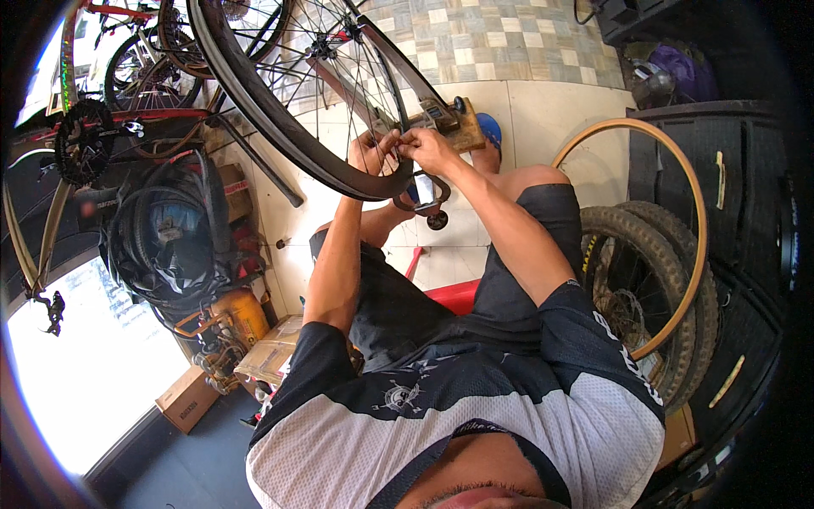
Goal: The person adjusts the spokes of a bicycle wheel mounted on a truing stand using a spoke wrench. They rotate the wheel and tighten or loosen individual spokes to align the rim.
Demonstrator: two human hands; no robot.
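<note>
Work patiently in small, even touches on the wheel (284,136), far and left of centre at the metal stand (437,112), with left hand (370,154) and right hand (429,151) grip near-pinched inside its near-right edge, hold too fine to tell.

Tan hoop (700,229), knobby tyres (638,240), long cardboard box (188,400)

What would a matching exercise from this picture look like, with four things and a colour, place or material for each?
1. Spoked wheel
2. Thin hoop
3. Shoe
4. Shorts

A. Tan
B. Dark cloth
C. At the left hand and right hand
D. Blue

Pairs: 1-C, 2-A, 3-D, 4-B
</note>
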